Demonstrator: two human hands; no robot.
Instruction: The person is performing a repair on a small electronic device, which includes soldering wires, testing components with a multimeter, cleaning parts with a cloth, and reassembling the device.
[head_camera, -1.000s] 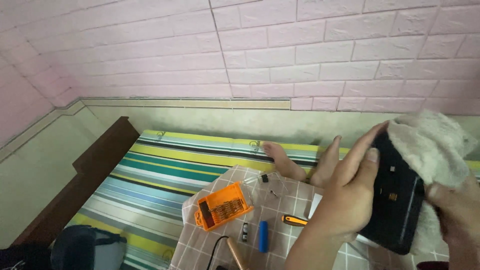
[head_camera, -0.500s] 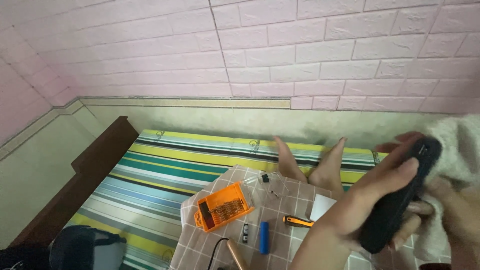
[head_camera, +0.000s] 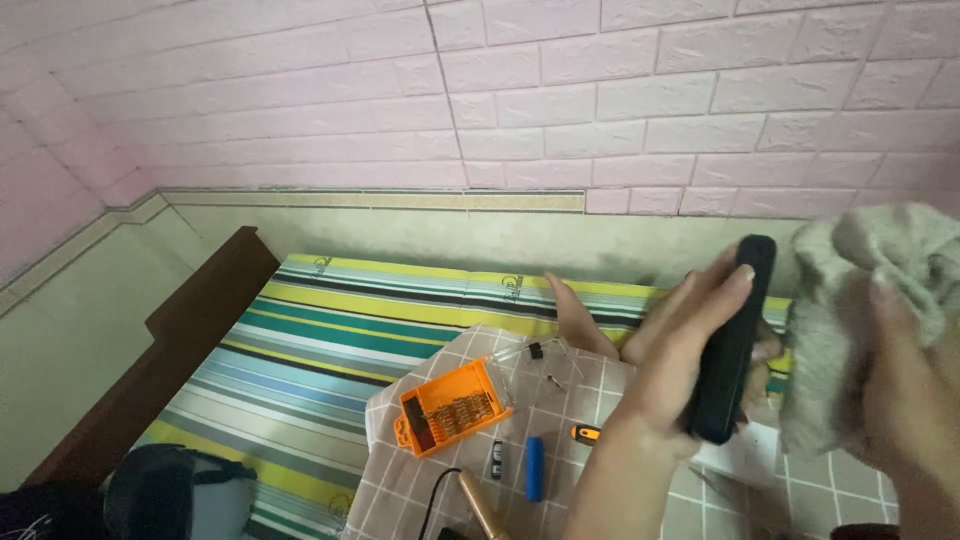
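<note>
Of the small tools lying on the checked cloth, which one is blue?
The short blue cylinder lying beside the small black piece; the bit case is orange, and the tool handle is brass-coloured.

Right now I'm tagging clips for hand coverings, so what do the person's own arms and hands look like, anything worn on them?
Both are bare. The left hand and its forearm show no glove, sleeve, watch or ring. The right hand is blurred and partly out of view at the picture's edge; no glove or sleeve shows on what is visible. No cables or markings on either arm.
</note>
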